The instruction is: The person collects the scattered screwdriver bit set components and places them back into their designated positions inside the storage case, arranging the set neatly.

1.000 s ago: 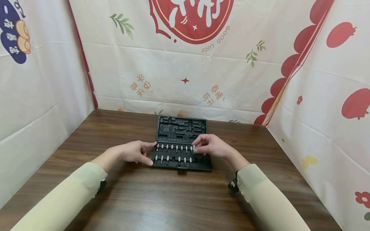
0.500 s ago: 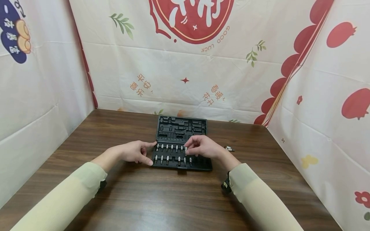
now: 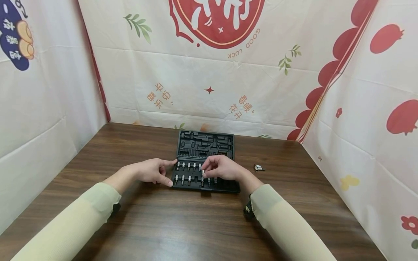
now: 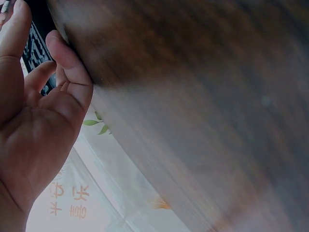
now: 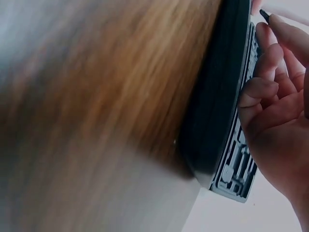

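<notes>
A black plastic case [image 3: 225, 185] lies unfolded on the table, with bit sockets standing in two rows in its near half. My right hand [image 3: 223, 167] is over that half and pinches a bit socket [image 3: 203, 172] between thumb and forefinger; its dark tip [image 5: 264, 16] shows in the right wrist view. The other fingers curl toward the palm and hide part of the upper row. My left hand [image 3: 151, 171] rests at the case's left side, forefinger and thumb extended and touching its edge. In the left wrist view, the left palm [image 4: 46, 130] holds nothing.
Several loose bit sockets [image 3: 259, 168] lie on the wooden table [image 3: 183, 224] right of the case. The moulded lid [image 3: 205, 145] leans back behind the sockets. A printed cloth [image 3: 209, 72] hangs along the table's back and sides.
My right hand has moved left along the upper row, from one bit socket to another. The loose bit sockets at right came into sight as the wrist moved off. The left hand stays put.
</notes>
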`<state>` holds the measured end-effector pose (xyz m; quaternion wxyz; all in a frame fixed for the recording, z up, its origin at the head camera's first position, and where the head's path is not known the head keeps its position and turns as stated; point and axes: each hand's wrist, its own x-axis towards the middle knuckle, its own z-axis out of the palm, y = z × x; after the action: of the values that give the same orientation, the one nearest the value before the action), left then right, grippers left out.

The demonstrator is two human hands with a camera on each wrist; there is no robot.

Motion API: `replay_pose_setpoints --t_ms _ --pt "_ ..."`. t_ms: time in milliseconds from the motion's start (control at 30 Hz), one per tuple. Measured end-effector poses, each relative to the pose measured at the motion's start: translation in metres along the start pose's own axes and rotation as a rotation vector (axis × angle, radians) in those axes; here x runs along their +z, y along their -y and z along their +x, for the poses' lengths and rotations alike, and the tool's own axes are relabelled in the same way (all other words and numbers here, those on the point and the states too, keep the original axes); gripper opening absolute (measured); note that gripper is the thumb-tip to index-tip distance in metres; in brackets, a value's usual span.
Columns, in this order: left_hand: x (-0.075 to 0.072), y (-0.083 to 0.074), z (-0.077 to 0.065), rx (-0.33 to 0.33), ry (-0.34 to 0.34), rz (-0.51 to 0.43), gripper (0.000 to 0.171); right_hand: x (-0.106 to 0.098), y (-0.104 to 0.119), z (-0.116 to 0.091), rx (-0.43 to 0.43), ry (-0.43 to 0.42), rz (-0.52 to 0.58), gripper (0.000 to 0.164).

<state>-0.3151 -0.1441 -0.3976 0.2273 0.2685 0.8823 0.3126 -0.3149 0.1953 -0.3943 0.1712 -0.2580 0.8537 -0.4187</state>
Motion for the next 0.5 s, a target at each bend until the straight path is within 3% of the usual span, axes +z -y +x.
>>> replay_pose_setpoints --t_ms 500 --pt "0.000 0.001 0.002 -0.018 -0.006 -0.009 0.098 0.015 0.009 0.011 0.057 0.010 -0.142 0.014"
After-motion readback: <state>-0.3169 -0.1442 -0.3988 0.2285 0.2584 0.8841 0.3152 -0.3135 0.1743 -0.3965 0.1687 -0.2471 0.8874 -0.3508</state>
